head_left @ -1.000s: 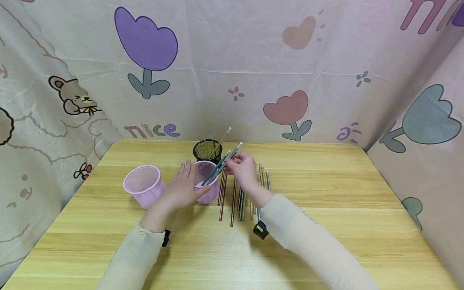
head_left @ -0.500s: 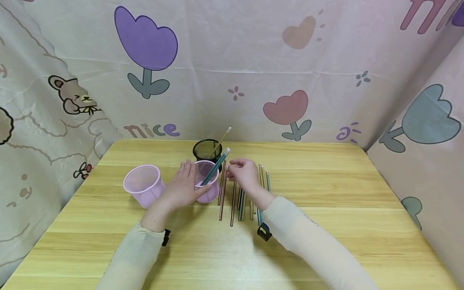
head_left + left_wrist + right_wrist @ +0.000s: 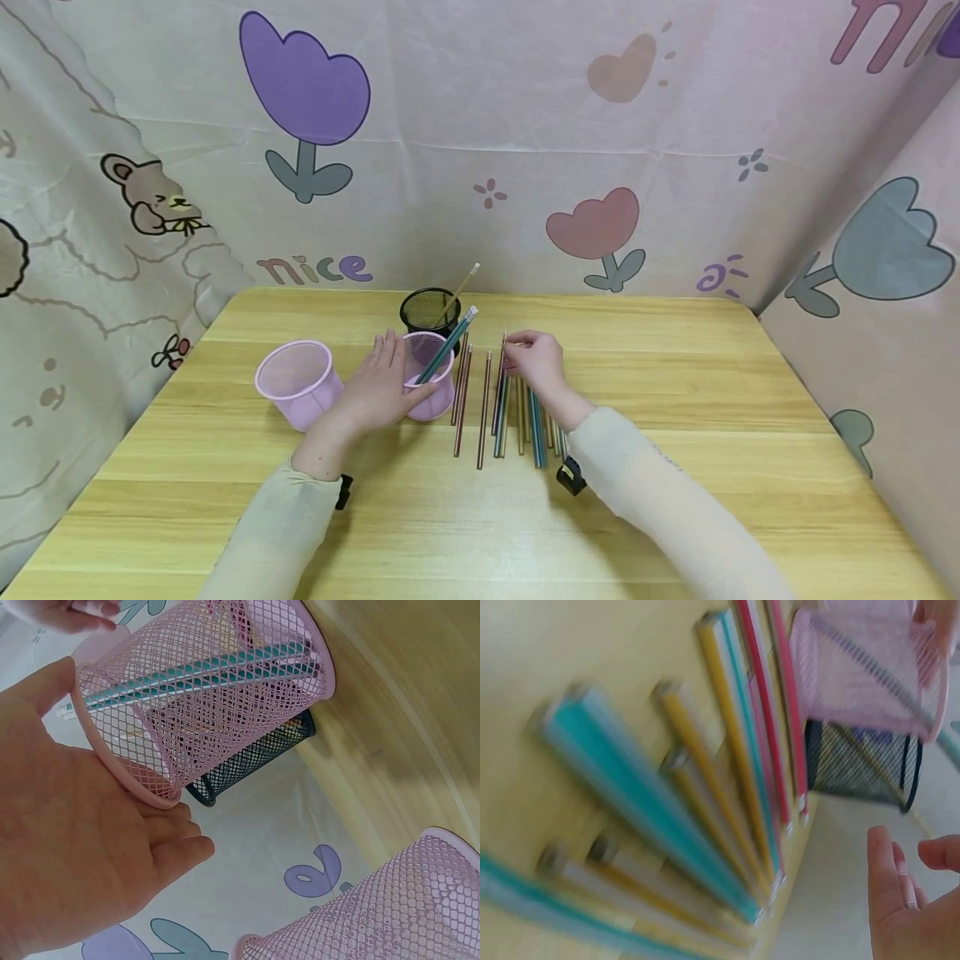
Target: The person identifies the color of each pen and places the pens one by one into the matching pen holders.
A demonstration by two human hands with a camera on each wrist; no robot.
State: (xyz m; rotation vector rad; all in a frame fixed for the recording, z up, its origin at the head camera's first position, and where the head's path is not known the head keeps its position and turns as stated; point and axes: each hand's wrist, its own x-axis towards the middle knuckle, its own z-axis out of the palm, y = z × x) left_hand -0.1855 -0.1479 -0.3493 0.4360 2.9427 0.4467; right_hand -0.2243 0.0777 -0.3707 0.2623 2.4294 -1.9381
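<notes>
Left hand (image 3: 378, 385) rests against the side of the small pink mesh cup (image 3: 429, 377) near the middle of the wooden table (image 3: 675, 467), palm and straight fingers on the mesh, steadying it. In the left wrist view the fingers (image 3: 176, 840) lie flat on the rim, not curled round it. The cup holds teal pencils (image 3: 448, 343), leaning out toward the far edge of the table.

Right hand (image 3: 534, 362) is over the row of loose coloured pencils (image 3: 498, 408) lying just right of the cup, fingers loosely curled, tips at the far ends of the pencils. Cannot tell whether it has one pinched yet (right wrist view is blurred, and there the fingers (image 3: 889, 877) look relaxed with nothing between them).

Black mesh cup (image 3: 429, 310) sits behind the pink one, toward the far edge, with one yellow pencil (image 3: 457, 292) in it. Larger pink mesh cup (image 3: 297, 383) stands left of the hand, nothing visible in it.

Step, as I judge it: sorting by colour, between pickups. Teal already dropped, right hand picking the next. Next move calls for isolating a single pencil from tight neighbours, lifting it clear, then matching it to the right cup.
</notes>
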